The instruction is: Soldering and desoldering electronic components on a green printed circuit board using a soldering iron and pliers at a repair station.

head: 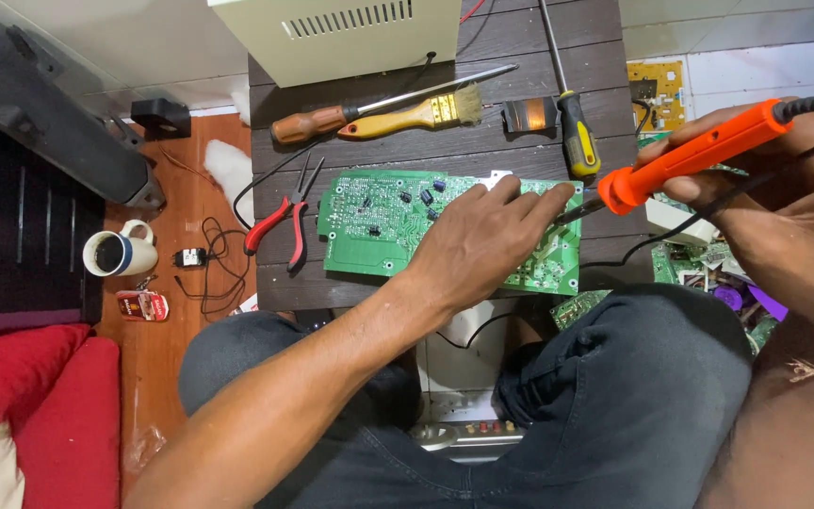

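On floor: mug (pixel 119 253), dark liquid; right hand (pixel 784 203) fingers clamp soldering iron (pixel 688 156); left hand (pixel 478 240) flat.

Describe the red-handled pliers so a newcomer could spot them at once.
Start at the dark wooden table, then find the green circuit board lying on it. Just off the board's left edge lie the pliers, jaws pointing away from the person. Unlike the other tools at the table's far side, they have two splayed red handles.

2 screwdrivers (pixel 383 106) (pixel 572 113), 1 brush (pixel 416 113), 1 pliers (pixel 280 219), 1 green pcb (pixel 379 221), 1 soldering iron (pixel 685 155), 1 mug (pixel 120 253).
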